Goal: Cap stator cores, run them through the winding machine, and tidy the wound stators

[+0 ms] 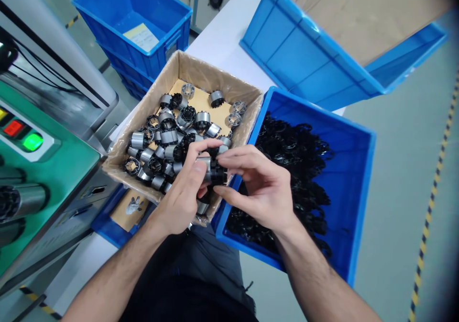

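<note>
My left hand [186, 188] and my right hand [261, 188] meet over the near corner of a cardboard box [136, 121]. Together they pinch one small cylindrical part [212, 169], silver on the left and black on the right. The left fingers curl round its silver end. The right thumb and fingers close on its black end. The box holds several similar silver and black cylindrical parts [168, 140]. Right of it, a blue bin [358, 202] holds a heap of black ring parts [297, 169].
A green machine panel [46, 169] with red and green lit buttons stands at the left. A large blue crate [287, 39] with a cardboard sheet lies at the back right on a white table. Another blue crate [132, 11] sits on the floor behind.
</note>
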A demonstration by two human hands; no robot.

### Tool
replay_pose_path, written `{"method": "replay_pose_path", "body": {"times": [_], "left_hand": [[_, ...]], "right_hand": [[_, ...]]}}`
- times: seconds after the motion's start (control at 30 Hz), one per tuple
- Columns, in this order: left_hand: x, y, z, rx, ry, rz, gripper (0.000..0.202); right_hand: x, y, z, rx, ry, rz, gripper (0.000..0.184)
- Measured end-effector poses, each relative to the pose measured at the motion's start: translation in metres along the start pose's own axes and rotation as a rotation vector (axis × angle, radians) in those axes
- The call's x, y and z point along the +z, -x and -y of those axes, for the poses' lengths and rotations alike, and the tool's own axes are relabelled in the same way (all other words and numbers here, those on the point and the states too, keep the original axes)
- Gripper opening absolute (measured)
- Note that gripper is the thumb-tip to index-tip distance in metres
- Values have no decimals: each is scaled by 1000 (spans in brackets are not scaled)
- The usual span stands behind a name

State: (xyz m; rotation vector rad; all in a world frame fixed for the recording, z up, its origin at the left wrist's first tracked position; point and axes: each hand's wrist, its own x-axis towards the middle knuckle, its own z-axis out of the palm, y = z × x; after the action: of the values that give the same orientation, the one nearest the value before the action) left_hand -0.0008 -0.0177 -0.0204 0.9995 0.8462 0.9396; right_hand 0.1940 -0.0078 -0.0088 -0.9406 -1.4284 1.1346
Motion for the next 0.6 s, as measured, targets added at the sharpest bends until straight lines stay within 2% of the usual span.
{"method": "replay_pose_path", "body": {"times": [0.37,0.6], "left_hand": [[-2,1,0,-2,-75,2,49],[-1,-4,-10,31,-239,-4,52]], "right_hand": [[-5,3,8,76,-1,22,59],[-6,3,5,31,55,4,53]]}}
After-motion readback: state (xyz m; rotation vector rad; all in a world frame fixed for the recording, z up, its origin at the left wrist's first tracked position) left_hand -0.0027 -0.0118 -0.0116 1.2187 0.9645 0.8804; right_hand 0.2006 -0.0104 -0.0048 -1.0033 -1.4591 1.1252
